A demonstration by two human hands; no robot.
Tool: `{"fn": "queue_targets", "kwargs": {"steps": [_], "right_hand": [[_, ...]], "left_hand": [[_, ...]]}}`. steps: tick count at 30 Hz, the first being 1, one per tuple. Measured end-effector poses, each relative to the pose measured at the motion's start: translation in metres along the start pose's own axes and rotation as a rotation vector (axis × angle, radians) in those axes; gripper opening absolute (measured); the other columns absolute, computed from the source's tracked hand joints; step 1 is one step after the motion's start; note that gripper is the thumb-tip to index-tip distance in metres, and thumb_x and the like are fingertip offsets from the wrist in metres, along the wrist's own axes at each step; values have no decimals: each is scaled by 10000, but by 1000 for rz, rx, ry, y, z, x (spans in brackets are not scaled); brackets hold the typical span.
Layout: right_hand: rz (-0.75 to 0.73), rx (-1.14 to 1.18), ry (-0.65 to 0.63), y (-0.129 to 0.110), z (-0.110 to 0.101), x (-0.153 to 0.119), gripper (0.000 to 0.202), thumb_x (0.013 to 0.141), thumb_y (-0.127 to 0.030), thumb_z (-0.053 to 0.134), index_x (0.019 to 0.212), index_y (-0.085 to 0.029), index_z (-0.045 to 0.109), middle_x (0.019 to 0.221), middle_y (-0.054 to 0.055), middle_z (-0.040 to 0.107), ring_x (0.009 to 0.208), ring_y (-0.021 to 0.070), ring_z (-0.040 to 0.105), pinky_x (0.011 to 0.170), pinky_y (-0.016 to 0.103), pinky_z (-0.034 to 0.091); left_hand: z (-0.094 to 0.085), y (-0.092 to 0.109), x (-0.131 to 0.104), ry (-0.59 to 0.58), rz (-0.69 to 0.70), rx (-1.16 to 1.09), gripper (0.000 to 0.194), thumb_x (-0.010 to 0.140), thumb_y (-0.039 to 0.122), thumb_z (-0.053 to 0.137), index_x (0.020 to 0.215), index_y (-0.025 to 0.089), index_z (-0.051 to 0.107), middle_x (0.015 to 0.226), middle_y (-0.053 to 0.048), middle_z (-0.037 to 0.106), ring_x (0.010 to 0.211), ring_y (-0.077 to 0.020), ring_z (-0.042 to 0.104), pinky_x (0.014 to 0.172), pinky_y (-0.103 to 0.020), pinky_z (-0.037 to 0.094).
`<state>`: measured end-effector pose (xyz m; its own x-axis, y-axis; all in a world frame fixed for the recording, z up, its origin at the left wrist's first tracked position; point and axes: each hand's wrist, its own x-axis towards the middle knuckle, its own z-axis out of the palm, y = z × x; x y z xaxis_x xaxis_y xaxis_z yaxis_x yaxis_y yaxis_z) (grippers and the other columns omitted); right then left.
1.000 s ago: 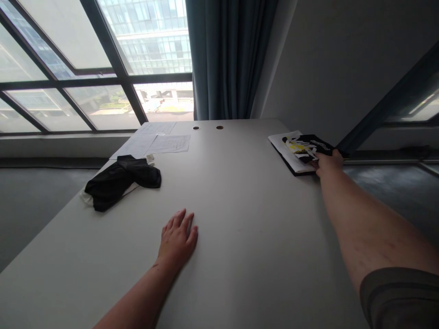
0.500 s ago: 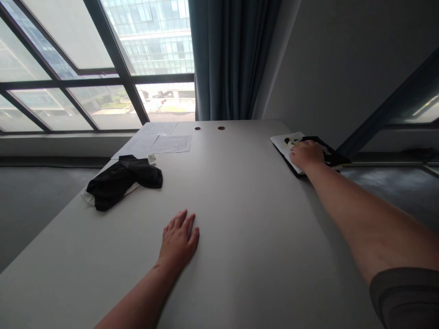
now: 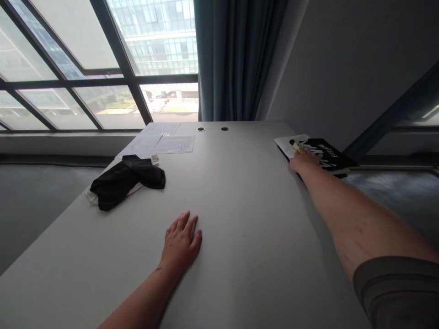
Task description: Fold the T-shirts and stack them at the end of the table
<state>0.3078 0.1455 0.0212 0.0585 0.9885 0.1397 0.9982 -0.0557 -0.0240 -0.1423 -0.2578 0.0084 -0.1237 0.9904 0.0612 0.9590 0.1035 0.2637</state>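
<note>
My left hand point(image 3: 181, 240) lies palm down on the white table point(image 3: 240, 237), fingers stretched out and a little apart, holding nothing. Far off at the table's right edge, my right hand point(image 3: 304, 160) rests on a flat black-and-white printed item point(image 3: 331, 153) with large white lettering and a bit of yellow. The fingers look spread over its surface, though the arm hides part of it. Whether this item is a bag or a folder I cannot tell. To the left lies a crumpled black cloth-like bundle point(image 3: 120, 180), with whitish material showing at its ends.
Several sheets of paper point(image 3: 174, 144) lie at the table's far left corner. Two round cable holes point(image 3: 224, 129) sit near the back edge. Beyond are a window point(image 3: 103, 105), a blue-grey curtain point(image 3: 236, 64) and a grey wall point(image 3: 336, 59) at right.
My right hand has shifted slightly on the printed item; its fingers look more spread and more lettering shows. My left hand stays put on the table. The view has moved a little.
</note>
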Motion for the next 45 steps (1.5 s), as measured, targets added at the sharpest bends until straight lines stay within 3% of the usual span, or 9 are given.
{"fn": "queue_targets", "kwargs": {"steps": [3, 8, 12, 16, 20, 28, 34, 38, 45], "right_hand": [[108, -16, -31, -4, -4, -5, 551, 1019, -176, 298, 1556, -98, 396, 1635, 269, 293, 1514, 337, 171, 1152, 719, 110], [-40, -40, 3, -2, 5, -26, 596, 997, -253, 343, 1588, -182, 373, 1685, 167, 271, 1540, 353, 189, 1212, 685, 106], [-67, -112, -50, 2, 14, -33, 648, 987, -402, 408, 1612, -250, 334, 1722, 124, 185, 1558, 387, 123, 1178, 747, 89], [-51, -97, -56, 3, 13, -23, 703, 1004, -486, 353, 1648, -224, 246, 1718, 149, 189, 1560, 375, 141, 1172, 748, 121], [-23, -37, -60, 4, 10, -13, 714, 1011, -545, 301, 1630, -191, 300, 1700, 179, 231, 1555, 386, 168, 1172, 742, 128], [11, 3, -2, 9, 16, -19, 705, 1023, -527, 243, 1635, -180, 288, 1705, 146, 238, 1566, 377, 121, 1200, 694, 152], [35, -5, -31, 2, 12, -33, 622, 1018, -556, 318, 1582, -311, 413, 1733, 72, 168, 1568, 407, 38, 1171, 748, 75], [88, 102, 17, 3, 3, -34, 651, 1049, -526, 294, 1641, -255, 294, 1726, 139, 159, 1555, 358, 98, 1185, 679, 108], [251, 238, 21, 22, -7, -41, 564, 1107, -445, 227, 1618, -231, 339, 1697, 193, 191, 1525, 287, 81, 1147, 654, 48]], "left_hand": [[-1, 0, 0, 6, -2, -7, 480, 987, 370, 509, 1447, 258, 590, 1589, -100, 480, 1449, -285, 425, 1151, -474, 369], [0, -1, 0, -1, -3, -3, 484, 986, 379, 512, 1452, 270, 583, 1598, -90, 470, 1462, -284, 413, 1155, -466, 367], [1, 0, -1, 2, -1, 9, 487, 987, 374, 508, 1453, 255, 583, 1599, -99, 468, 1465, -290, 415, 1158, -472, 368], [1, 0, 0, 14, -3, 9, 481, 984, 367, 516, 1446, 256, 593, 1590, -102, 480, 1460, -294, 424, 1163, -474, 365], [0, 0, 0, 12, 5, -3, 482, 979, 362, 522, 1443, 254, 597, 1589, -103, 480, 1460, -299, 426, 1156, -482, 376], [2, -2, -1, -3, 10, 16, 490, 982, 362, 521, 1457, 258, 579, 1609, -96, 455, 1471, -287, 406, 1162, -471, 359], [1, -2, -1, -6, 6, 14, 491, 980, 363, 525, 1457, 263, 581, 1603, -94, 463, 1475, -288, 400, 1162, -471, 361], [1, -2, 0, -1, 10, 1, 490, 971, 352, 535, 1448, 258, 592, 1594, -96, 475, 1470, -296, 411, 1164, -476, 365], [5, -4, 0, 25, 9, -5, 504, 960, 358, 551, 1455, 270, 589, 1597, -93, 472, 1463, -304, 415, 1157, -487, 373]]}}
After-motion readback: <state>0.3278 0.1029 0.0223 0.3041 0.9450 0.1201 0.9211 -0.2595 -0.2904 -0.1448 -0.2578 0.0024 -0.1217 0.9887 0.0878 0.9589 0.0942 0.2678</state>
